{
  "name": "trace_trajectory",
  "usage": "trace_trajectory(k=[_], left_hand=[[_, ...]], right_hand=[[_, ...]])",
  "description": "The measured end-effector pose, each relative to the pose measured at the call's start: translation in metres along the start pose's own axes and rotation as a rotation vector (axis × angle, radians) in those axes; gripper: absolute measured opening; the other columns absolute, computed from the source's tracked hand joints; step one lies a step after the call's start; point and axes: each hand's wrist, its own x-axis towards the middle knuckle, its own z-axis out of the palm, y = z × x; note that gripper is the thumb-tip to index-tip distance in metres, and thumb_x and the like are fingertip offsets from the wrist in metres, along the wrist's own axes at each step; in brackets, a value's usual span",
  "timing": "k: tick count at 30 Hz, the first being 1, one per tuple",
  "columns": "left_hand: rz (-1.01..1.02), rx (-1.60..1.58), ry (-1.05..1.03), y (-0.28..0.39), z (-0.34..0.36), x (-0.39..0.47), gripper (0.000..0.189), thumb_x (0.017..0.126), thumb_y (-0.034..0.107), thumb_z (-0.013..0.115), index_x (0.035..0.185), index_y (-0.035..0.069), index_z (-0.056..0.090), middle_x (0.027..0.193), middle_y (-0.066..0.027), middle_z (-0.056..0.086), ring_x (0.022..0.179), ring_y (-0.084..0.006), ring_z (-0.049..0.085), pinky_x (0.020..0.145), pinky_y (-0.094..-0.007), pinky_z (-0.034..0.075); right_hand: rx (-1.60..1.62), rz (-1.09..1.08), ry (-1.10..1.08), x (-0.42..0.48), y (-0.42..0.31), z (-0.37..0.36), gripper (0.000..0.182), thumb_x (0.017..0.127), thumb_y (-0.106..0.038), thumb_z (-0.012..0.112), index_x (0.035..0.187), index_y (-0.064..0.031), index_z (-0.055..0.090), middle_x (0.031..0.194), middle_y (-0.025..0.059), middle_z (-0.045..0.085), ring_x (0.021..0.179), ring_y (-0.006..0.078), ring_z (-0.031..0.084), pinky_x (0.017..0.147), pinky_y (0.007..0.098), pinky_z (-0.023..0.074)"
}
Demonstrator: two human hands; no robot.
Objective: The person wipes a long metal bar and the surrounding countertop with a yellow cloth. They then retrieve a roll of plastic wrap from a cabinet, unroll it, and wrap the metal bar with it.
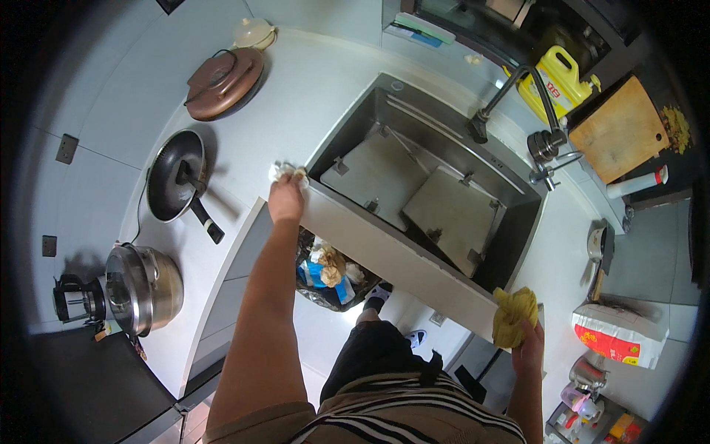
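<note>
My left hand (286,201) presses a crumpled white tissue (282,170) onto the white countertop (310,94), beside the near left corner of the sink. In my right hand (527,347) is a bunched yellow cloth (513,317), held at the counter's front edge right of the sink. Between my hands lies the dark metal sink (488,161). Two flat square panels with small clips rest inside it, the left panel (371,172) partly overlapped by the right panel (452,213).
A black faucet (524,77) arches over the sink's far side. On the left stand a frying pan (176,176), a steel pot (145,288) and a brown electric griddle (226,83). A yellow detergent jug (556,83) and wooden cutting board (621,130) are at right. Below sits a filled trash bag (327,299).
</note>
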Motion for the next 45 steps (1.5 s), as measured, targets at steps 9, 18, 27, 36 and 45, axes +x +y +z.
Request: trace_trajectory(k=[9, 18, 27, 36, 45], left_hand=[[-0.022, -0.106, 0.092, -0.023, 0.006, 0.086, 0.026, 0.090, 0.012, 0.064, 0.111, 0.017, 0.078, 0.118, -0.0091, 0.073, 0.109, -0.0319, 0.069, 0.095, -0.0415, 0.055], [0.200, -0.070, -0.026, 0.000, 0.002, 0.053, 0.025, 0.089, 0.009, 0.062, 0.109, 0.013, 0.076, 0.116, -0.0087, 0.072, 0.105, -0.0323, 0.068, 0.093, -0.0411, 0.056], [0.165, -0.312, 0.011, -0.006, -0.018, -0.085, 0.024, 0.089, 0.011, 0.065, 0.109, 0.015, 0.078, 0.115, -0.0098, 0.074, 0.104, -0.0334, 0.069, 0.091, -0.0440, 0.056], [0.251, -0.317, -0.320, 0.026, 0.000, -0.229, 0.024, 0.090, 0.015, 0.064, 0.111, 0.018, 0.076, 0.115, -0.0119, 0.067, 0.093, -0.0351, 0.070, 0.079, -0.0474, 0.058], [0.325, 0.076, -0.566, 0.021, 0.110, -0.205, 0.022, 0.095, 0.014, 0.057, 0.109, 0.010, 0.074, 0.093, -0.0162, 0.075, 0.090, -0.0361, 0.074, 0.075, -0.0484, 0.060]], right_hand=[[-0.056, 0.085, 0.033, 0.012, 0.008, 0.013, 0.044, 0.104, -0.010, 0.052, 0.145, 0.0045, 0.048, 0.137, 0.0181, 0.060, 0.126, 0.0326, 0.063, 0.107, 0.0464, 0.0528], [-0.079, 0.110, -0.031, 0.039, 0.015, 0.073, 0.045, 0.103, -0.008, 0.054, 0.146, 0.0052, 0.047, 0.136, 0.0170, 0.061, 0.126, 0.0310, 0.062, 0.109, 0.0444, 0.0502], [-0.092, 0.076, -0.158, 0.042, 0.003, 0.092, 0.045, 0.105, -0.011, 0.056, 0.146, 0.0033, 0.048, 0.137, 0.0140, 0.062, 0.128, 0.0280, 0.061, 0.111, 0.0419, 0.0486], [-0.081, 0.064, -0.080, 0.024, 0.017, 0.064, 0.045, 0.104, -0.009, 0.057, 0.146, 0.0041, 0.048, 0.138, 0.0145, 0.061, 0.128, 0.0287, 0.061, 0.111, 0.0424, 0.0496], [-0.077, 0.084, -0.038, 0.001, -0.001, 0.053, 0.044, 0.102, -0.012, 0.059, 0.145, 0.0005, 0.052, 0.132, 0.0130, 0.065, 0.123, 0.0264, 0.065, 0.105, 0.0415, 0.0525]])
